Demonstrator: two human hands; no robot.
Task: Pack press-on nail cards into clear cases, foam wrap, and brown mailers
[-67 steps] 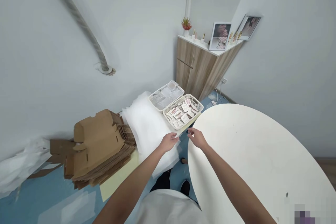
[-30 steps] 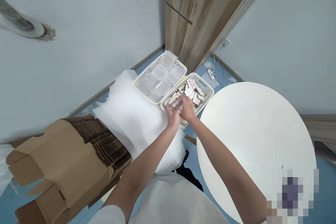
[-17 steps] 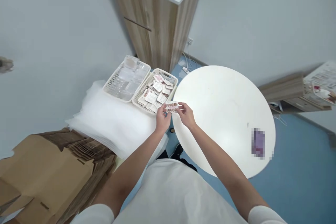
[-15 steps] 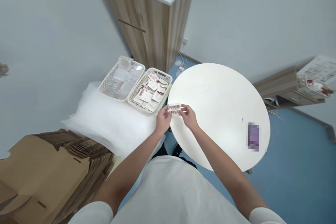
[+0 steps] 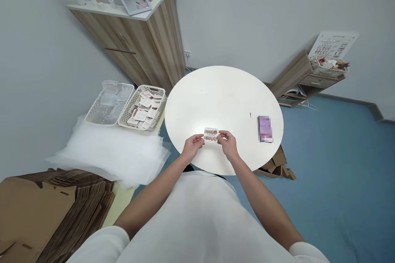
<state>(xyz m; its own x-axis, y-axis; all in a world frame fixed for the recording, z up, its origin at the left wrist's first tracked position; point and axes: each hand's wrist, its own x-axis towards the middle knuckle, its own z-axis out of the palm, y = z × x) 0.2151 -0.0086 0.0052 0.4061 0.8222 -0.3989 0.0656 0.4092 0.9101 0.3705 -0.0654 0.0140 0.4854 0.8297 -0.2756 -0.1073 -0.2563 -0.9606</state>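
Note:
A small card with two rows of press-on nails (image 5: 211,134) is stretched between my hands over the near part of the round white table (image 5: 222,90). My left hand (image 5: 192,147) pinches its left edge between thumb and fingers. My right hand (image 5: 227,144) grips the right edge in the same way. The card's printed face points up toward me. To the left, a white basket (image 5: 121,120) holds many small printed cards (image 5: 142,114). Beside it, another white basket (image 5: 89,117) contains clear plastic cases (image 5: 108,104).
A blurred purple item (image 5: 265,128) lies on the table's right side. White foam sheets (image 5: 111,152) and stacked flat cardboard boxes (image 5: 89,203) are at left. A wooden cabinet (image 5: 123,37) stands behind; a low shelf unit (image 5: 296,70) is at right. Cardboard (image 5: 277,162) sits below the table.
My view has swung right, so the baskets sit farther left. Both hands, still holding the nail card, have moved from the table's left edge to over its near part.

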